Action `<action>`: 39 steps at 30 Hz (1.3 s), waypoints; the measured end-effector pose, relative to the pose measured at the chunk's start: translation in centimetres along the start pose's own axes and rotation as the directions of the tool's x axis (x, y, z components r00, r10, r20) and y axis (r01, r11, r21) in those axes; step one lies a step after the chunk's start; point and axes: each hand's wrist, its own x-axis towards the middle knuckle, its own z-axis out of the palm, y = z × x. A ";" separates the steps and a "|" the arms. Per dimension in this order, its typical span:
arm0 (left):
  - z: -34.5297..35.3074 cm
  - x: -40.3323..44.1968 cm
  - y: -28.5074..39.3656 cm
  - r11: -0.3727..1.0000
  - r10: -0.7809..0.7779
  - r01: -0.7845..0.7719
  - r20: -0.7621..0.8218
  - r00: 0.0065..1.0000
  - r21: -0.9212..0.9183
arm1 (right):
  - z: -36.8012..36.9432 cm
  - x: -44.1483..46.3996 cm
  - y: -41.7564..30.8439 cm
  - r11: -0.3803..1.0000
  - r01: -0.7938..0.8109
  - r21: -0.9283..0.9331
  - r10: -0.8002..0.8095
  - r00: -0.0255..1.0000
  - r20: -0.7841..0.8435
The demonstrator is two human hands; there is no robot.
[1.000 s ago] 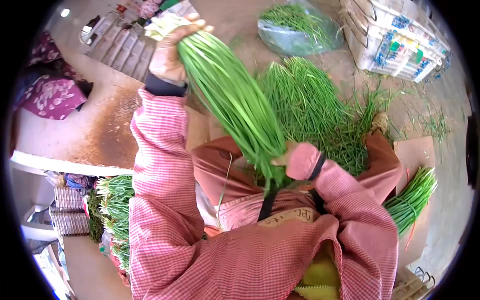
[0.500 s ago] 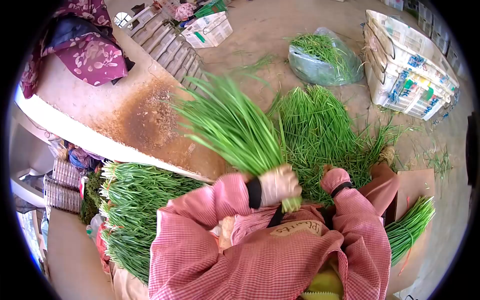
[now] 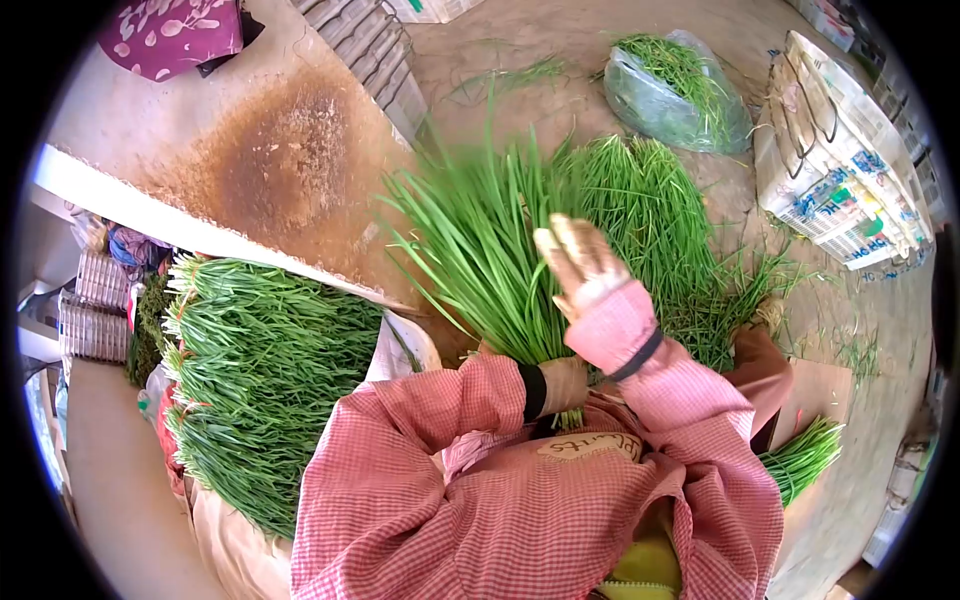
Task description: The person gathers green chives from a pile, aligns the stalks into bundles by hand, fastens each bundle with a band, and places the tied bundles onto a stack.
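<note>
My left hand, in a light glove, is closed around the lower end of a bunch of green chives. The long leaves fan upward and to the left, their tips blurred. My right hand, also gloved, is open with its fingers stretched out at the right side of the bunch; whether it touches the leaves I cannot tell. Just behind it lies a large heap of loose chives on the floor.
Stacked tied chives stand at the left, below a stained board. Another bunch lies on cardboard at the right. Farther off are a plastic bag of trimmings and stacked white crates.
My left hand has lowered the bunch slightly, and its leaves stand more upright. My right hand has risen from the heap to the bunch with its fingers spread. The view has shifted.
</note>
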 end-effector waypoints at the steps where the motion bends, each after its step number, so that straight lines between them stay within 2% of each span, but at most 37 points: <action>1: -1.2 -0.3 0.1 0.997 0.081 -0.081 -0.024 0.996 0.004 | 0.0 1.7 -1.0 0.995 -0.097 0.002 0.093 0.957 0.275; 2: -2.7 -0.7 0.1 0.987 0.162 -0.161 -0.049 0.986 0.013 | -0.2 3.0 -1.6 0.982 -0.188 -0.026 0.173 0.833 0.525; 3: -4.4 -1.1 -0.1 0.920 0.305 -0.322 0.109 0.946 0.225 | 0.6 3.4 -0.5 0.939 -0.341 0.051 0.261 0.798 0.543; 4: -5.1 -1.4 -0.2 0.923 0.294 -0.311 0.106 0.950 0.229 | 1.6 3.3 1.4 0.869 -0.479 0.123 0.336 0.755 0.563; 6: -5.9 -2.1 -0.5 0.896 0.321 -0.340 0.113 0.940 0.284 | 2.8 0.4 8.5 0.621 -0.730 0.285 0.638 0.682 0.357; 7: -6.0 -2.6 -0.8 0.895 0.347 -0.334 0.008 0.938 0.295 | 3.4 -1.1 12.0 0.489 -0.766 0.418 0.756 0.611 0.235; 8: -6.5 -2.9 -1.4 0.899 0.336 -0.322 0.004 0.942 0.296 | 2.3 -2.3 13.8 0.581 -0.794 0.177 0.743 0.607 0.283; 9: -7.9 -3.0 -2.2 0.917 0.355 -0.296 -0.208 0.911 0.267 | 1.2 -3.4 15.6 0.654 -0.753 -0.069 0.728 0.601 0.330; 10: -9.8 -2.9 -3.2 0.930 0.359 -0.281 -0.416 0.835 0.238 | 2.0 -4.7 18.4 0.562 -0.795 -0.230 0.804 0.459 0.378; 11: -13.4 -3.1 -4.1 0.908 0.256 -0.409 -0.660 0.706 -0.086 | 1.1 -5.1 18.6 0.557 -0.756 -0.343 0.818 0.429 0.382; 12: -17.2 -3.4 -5.0 0.744 0.057 -0.571 -0.819 0.571 -0.347 | 1.9 -5.5 20.0 0.590 -0.808 -0.008 0.780 0.567 0.265; 13: -19.4 -3.1 -5.9 0.419 -0.162 -0.727 -0.833 0.529 -0.544 | -1.0 -4.1 17.3 0.743 -0.568 0.354 0.600 0.800 0.024; 14: -21.4 -3.7 -6.0 0.243 -0.292 -0.792 -0.821 0.491 -0.560 | -5.2 -1.3 13.1 0.755 -0.253 0.605 0.420 0.895 -0.149; 15: -23.5 -4.3 -6.1 0.071 -0.418 -0.855 -0.793 0.443 -0.514 | -9.8 0.9 9.2 0.802 -0.107 0.587 0.288 0.931 -0.223; 16: -25.7 -5.4 -5.6 0.129 -0.462 -0.889 -0.820 0.338 -0.439 | -12.4 2.7 5.9 0.828 0.044 0.559 0.151 0.943 -0.297; 17: -27.0 -5.9 -4.8 0.031 -0.502 -0.932 -0.812 0.299 -0.362 | -12.2 4.6 3.3 0.844 0.207 0.495 0.036 0.899 -0.437; 18: -27.6 -6.5 -4.2 0.040 -0.552 -0.913 -0.770 0.319 -0.406 | -11.7 6.1 1.5 0.839 0.358 0.410 -0.080 0.826 -0.558; 20: -27.8 -6.3 -4.0 -0.178 -0.619 -0.930 -0.698 0.359 -0.321 | -10.1 6.7 0.3 0.926 0.192 0.324 -0.026 0.890 -0.455; 21: -27.3 -5.7 -4.4 -0.292 -0.664 -0.931 -0.654 0.361 -0.218 | -9.4 6.4 0.8 0.929 0.129 0.348 0.009 0.930 -0.368; 22: -26.4 -5.3 -4.5 -0.297 -0.671 -0.928 -0.643 0.371 -0.225 | -8.4 5.3 1.1 0.926 0.119 0.358 0.018 0.934 -0.358; 24: -25.5 -4.6 -5.3 -0.419 -0.668 -0.903 -0.641 0.379 -0.097 | -7.2 4.3 1.7 0.939 0.081 0.333 0.036 0.942 -0.333; 25: -24.6 -4.0 -5.3 -0.433 -0.674 -0.892 -0.611 0.415 -0.129 | -7.1 3.2 1.7 0.921 0.071 0.383 0.069 0.938 -0.340; 28: -23.3 -2.2 -5.0 -0.605 -0.656 -0.796 -0.573 0.491 0.009 | -6.8 2.1 1.8 0.885 0.032 0.464 0.131 0.940 -0.314; 29: -23.0 -1.9 -5.2 -0.604 -0.662 -0.797 -0.539 0.521 -0.029 | -6.7 2.0 2.0 0.889 0.021 0.458 0.133 0.944 -0.301; 30: -22.7 -1.9 -5.3 -0.580 -0.628 -0.811 -0.594 0.503 -0.074 | -6.5 2.0 2.1 0.892 0.010 0.452 0.135 0.949 -0.286; 32: -22.6 -2.4 -5.8 -0.546 -0.656 -0.829 -0.552 0.514 -0.123 | -6.3 2.5 2.0 0.902 -0.004 0.433 0.126 0.959 -0.254; 34: -21.9 -3.0 -6.8 -0.510 -0.642 -0.852 -0.608 0.467 -0.115 | -6.1 4.6 1.6 0.924 -0.002 0.381 0.093 0.971 -0.221; 35: -20.8 -3.1 -7.3 -0.422 -0.596 -0.871 -0.646 0.476 -0.252 | -6.1 6.2 1.1 0.941 0.005 0.339 0.066 0.978 -0.198; 36: -19.8 -3.1 -7.2 -0.360 -0.672 -0.879 -0.566 0.477 -0.314 | -6.1 8.4 0.3 0.962 -0.012 0.274 0.053 0.988 -0.142; 37: -19.2 -3.2 -7.9 -0.365 -0.714 -0.892 -0.534 0.452 -0.267 | -6.1 10.9 -1.0 0.981 -0.085 0.177 0.088 0.996 -0.010; 38: -19.2 -4.0 -8.8 -0.363 -0.754 -0.906 -0.503 0.422 -0.217 | -7.2 14.1 -3.5 0.978 -0.209 0.005 0.203 0.957 0.206; 39: -18.7 -5.0 -11.2 -0.459 -0.757 -0.882 -0.470 0.453 -0.111 | -8.3 17.2 -6.0 0.949 -0.242 -0.203 0.306 0.860 0.409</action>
